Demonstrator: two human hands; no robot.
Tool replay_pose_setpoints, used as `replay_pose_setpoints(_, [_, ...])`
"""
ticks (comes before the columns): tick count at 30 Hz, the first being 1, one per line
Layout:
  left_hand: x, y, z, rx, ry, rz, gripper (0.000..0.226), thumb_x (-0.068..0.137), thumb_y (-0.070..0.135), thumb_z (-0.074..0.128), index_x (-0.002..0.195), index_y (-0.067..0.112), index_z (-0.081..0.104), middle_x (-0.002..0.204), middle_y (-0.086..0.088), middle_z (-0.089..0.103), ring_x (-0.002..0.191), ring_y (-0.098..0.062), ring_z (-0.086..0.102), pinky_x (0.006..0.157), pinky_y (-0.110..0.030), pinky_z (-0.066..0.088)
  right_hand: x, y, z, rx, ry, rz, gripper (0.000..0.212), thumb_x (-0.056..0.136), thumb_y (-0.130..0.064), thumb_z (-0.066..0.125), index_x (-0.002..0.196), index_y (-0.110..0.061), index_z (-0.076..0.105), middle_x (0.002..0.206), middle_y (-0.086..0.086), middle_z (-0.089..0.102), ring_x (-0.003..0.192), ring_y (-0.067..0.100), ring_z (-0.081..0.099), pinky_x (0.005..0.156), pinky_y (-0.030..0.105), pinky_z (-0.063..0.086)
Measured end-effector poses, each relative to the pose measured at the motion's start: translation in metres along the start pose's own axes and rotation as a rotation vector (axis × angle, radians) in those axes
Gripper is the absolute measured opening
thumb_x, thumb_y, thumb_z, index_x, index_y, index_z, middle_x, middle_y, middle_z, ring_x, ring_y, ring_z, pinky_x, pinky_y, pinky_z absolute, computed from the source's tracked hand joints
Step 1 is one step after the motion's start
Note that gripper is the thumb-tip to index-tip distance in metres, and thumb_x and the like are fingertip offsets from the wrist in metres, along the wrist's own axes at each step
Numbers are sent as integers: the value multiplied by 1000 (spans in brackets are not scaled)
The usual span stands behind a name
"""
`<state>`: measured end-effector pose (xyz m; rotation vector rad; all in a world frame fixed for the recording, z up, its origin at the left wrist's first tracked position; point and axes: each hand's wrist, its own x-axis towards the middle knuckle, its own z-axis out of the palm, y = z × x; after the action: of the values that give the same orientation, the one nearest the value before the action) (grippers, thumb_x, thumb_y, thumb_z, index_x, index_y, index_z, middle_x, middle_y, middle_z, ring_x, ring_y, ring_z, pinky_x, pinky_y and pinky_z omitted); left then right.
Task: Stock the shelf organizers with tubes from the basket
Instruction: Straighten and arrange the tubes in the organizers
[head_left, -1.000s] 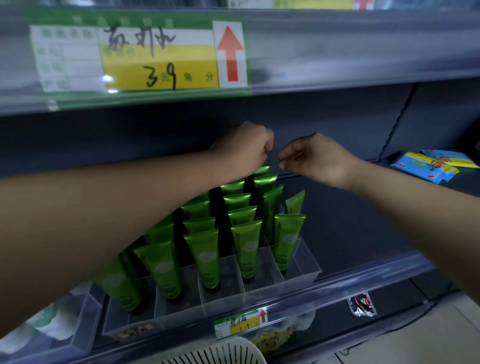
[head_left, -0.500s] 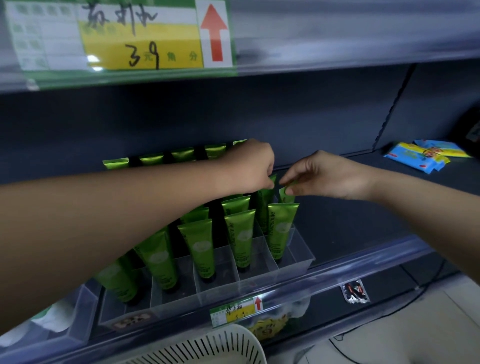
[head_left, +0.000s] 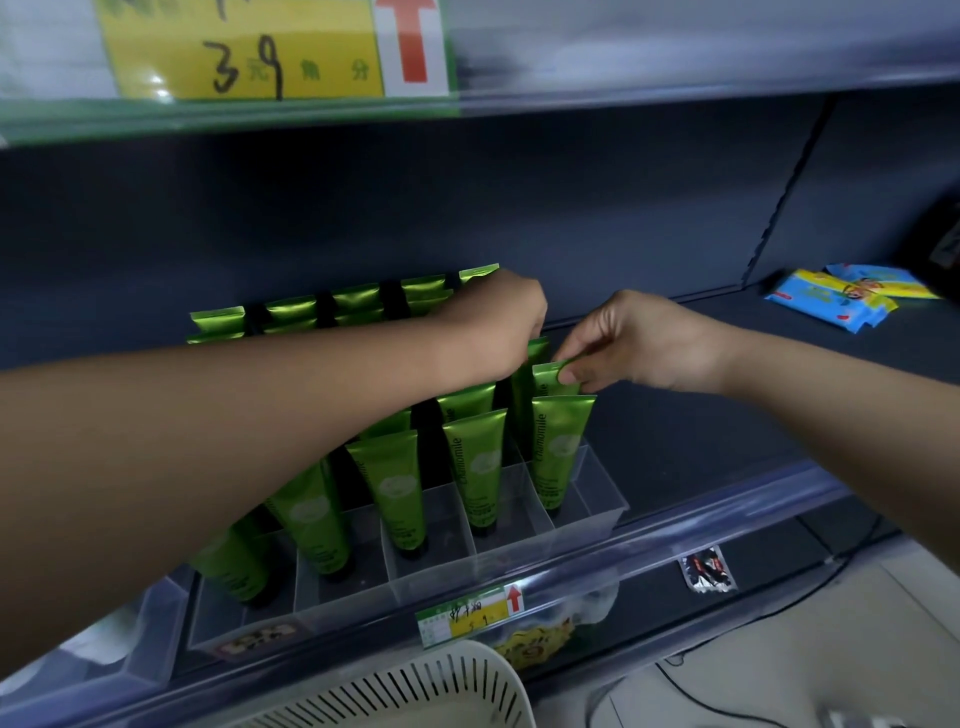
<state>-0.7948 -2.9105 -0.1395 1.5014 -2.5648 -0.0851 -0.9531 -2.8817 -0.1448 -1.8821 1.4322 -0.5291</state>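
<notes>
The right hand (head_left: 639, 343) pinches the crimped top of a green tube (head_left: 548, 378) standing in the rightmost lane of the clear organizer (head_left: 597, 501), just behind that lane's front tube (head_left: 558, 447). The left hand (head_left: 498, 322) is curled over the tube tops further back, and I cannot tell whether it grips one. The pinch takes only a corner of the crimp, so the tube could twist or slip and lean on its neighbours. The rows stand cap-down and look top-heavy, so a nudge from a forearm might topple the near ones. The basket (head_left: 415, 691) waits below the shelf (head_left: 701, 457).
</notes>
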Motion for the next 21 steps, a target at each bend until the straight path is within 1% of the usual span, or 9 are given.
replay_pose_setpoints(2, [-1,0,0,24,12,11,35,77,0,60,55,20,42,68,-1,51,76,-27,57,63,-25,36,1,-2,3,13,-2,-1,14,79,0,71,92,-2,73,76,7,68,56,-4,62,63,11,55])
replay_pose_setpoints(5, [-2,2,-2,59,20,34,39,77,-2,57,51,19,38,57,0,43,68,-27,51,59,-27,34,3,-6,6,20,-5,-9,13,79,-1,71,91,-3,73,72,4,67,55,-3,61,63,11,55])
replay_pose_setpoints(10, [-1,2,-4,83,33,62,33,75,-1,58,53,17,42,61,-3,48,67,-28,52,58,-27,35,5,-8,10,17,-7,-20,11,78,-2,72,88,-7,74,74,5,68,56,0,60,66,15,56])
replay_pose_setpoints(15, [-3,1,-4,82,27,40,29,77,2,59,56,17,44,57,0,41,67,-27,49,58,-27,34,5,-6,9,23,-10,-21,12,78,-2,72,90,-5,74,71,2,68,55,-4,60,64,12,55])
replay_pose_setpoints(17, [-3,1,-4,70,21,34,31,77,2,59,54,16,43,59,-2,46,70,-29,53,58,-28,36,5,-6,9,34,-22,-19,12,79,-2,71,91,-3,74,71,1,68,56,-4,60,64,11,54])
replay_pose_setpoints(18, [-3,1,-4,60,16,31,28,76,2,59,56,16,46,63,-4,50,73,-30,56,59,-28,38,5,-6,9,37,-31,-19,13,80,-2,71,92,-2,73,71,0,68,56,-4,60,64,11,54])
replay_pose_setpoints(19, [-4,1,-5,48,13,32,22,77,2,59,60,15,52,68,-6,56,76,-31,59,60,-29,41,5,-7,8,39,-39,-19,13,80,-2,70,93,-2,73,72,0,68,57,-3,60,64,11,54])
replay_pose_setpoints(21, [-5,1,-6,27,11,31,9,77,4,61,74,11,65,79,-10,66,81,-31,62,65,-31,50,4,-8,7,37,-44,-23,15,80,-4,71,95,-2,73,75,2,69,59,-2,61,66,12,55])
